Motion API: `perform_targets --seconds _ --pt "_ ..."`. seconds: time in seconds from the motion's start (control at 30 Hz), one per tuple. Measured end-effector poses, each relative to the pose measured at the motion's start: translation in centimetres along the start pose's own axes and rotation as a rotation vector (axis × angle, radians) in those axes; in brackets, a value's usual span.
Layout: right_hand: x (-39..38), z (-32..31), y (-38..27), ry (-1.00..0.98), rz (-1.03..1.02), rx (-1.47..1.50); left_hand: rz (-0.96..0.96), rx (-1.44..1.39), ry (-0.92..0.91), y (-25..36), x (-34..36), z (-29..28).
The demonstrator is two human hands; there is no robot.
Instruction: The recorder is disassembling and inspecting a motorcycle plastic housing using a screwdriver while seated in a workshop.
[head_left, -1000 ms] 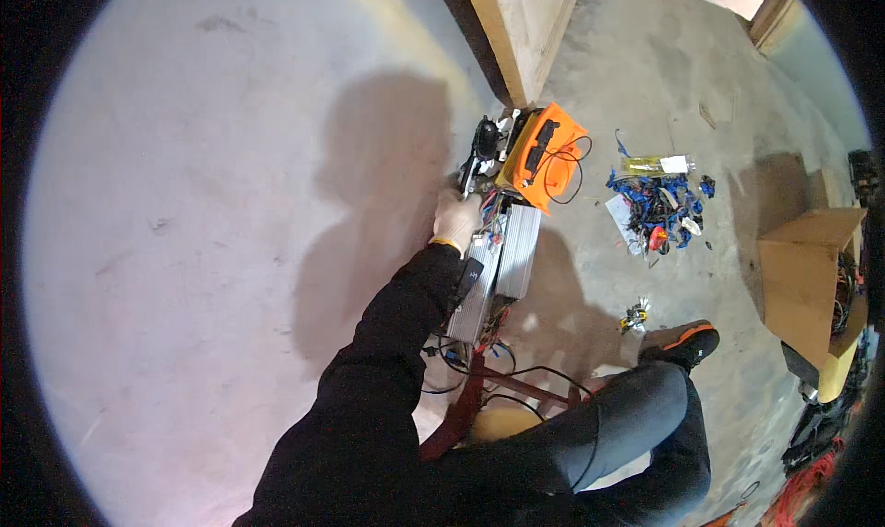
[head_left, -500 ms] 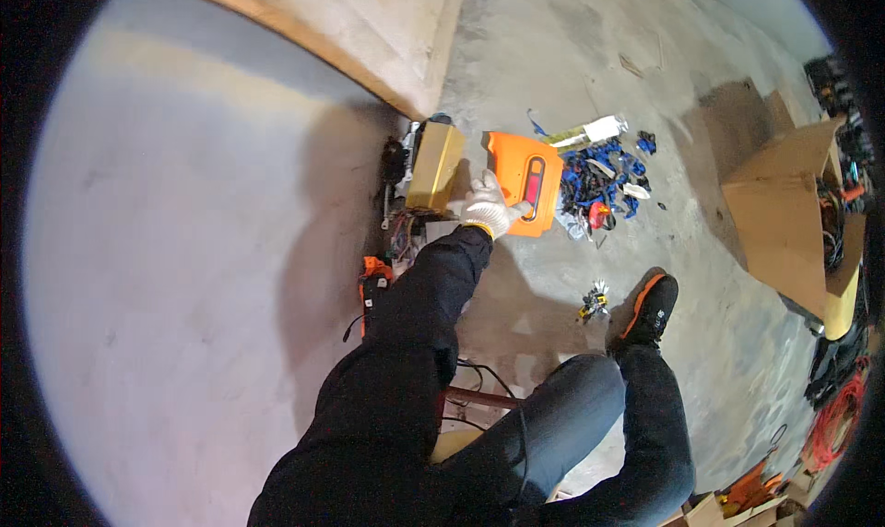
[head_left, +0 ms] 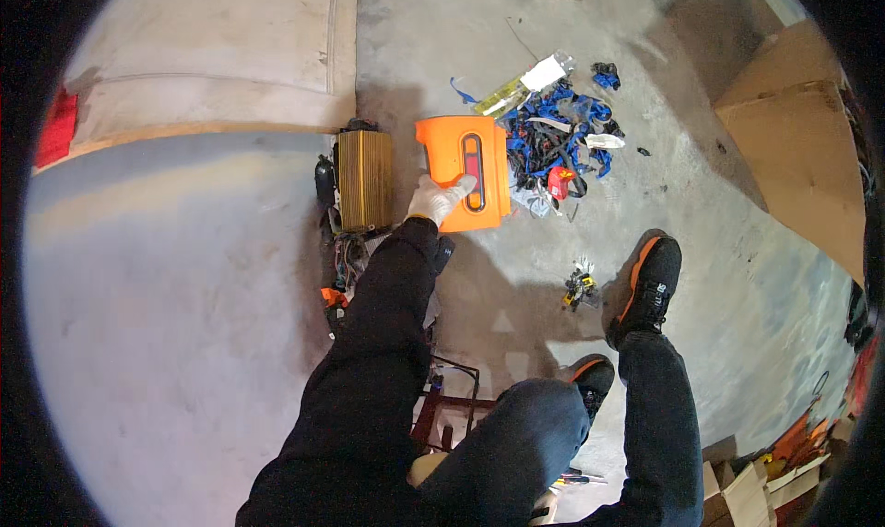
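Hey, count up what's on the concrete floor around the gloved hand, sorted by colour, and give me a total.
Orange: 1, the orange cover that the gloved hand rests on
Tan or gold: 1, the ribbed box
Blue: 1, the heap of blue straps
Black with orange trim: 2, the shoes
Brown: 1, the cardboard box
Total: 6

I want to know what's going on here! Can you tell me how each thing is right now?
Orange cover: lying flat on the floor, off the machine.
Gloved hand: resting on the cover's edge.
Ribbed block: bare, beside the cover.
Blue straps: in a tangled heap.
Cardboard box: on the floor, apart from the rest.
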State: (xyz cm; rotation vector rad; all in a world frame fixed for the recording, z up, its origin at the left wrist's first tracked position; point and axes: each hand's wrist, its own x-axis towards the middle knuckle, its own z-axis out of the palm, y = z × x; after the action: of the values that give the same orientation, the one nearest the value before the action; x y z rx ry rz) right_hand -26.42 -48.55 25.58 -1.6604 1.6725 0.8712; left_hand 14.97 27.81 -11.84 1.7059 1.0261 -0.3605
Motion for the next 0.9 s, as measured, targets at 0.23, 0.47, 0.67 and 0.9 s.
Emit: perform_targets --seconds 0.23,0.47,0.67,0.9 --pt "0.1 0.1 -1.3 0.021 0.021 0.049 0.087 0.778 0.373 5.6 -5.5 7.1" --pt "1.5 0.0 -2.2 0.037 0.027 0.111 -0.159 1.034 0.545 6.0 -3.2 12.5" --pt "0.6 0.4 -1.0 0.051 0.098 0.17 -0.096 0.979 0.694 6.6 -2.1 12.0" --pt "-0.5 1.9 -0.3 0.034 0.13 0.24 0.062 0.796 0.55 7.4 -4.3 2.2"
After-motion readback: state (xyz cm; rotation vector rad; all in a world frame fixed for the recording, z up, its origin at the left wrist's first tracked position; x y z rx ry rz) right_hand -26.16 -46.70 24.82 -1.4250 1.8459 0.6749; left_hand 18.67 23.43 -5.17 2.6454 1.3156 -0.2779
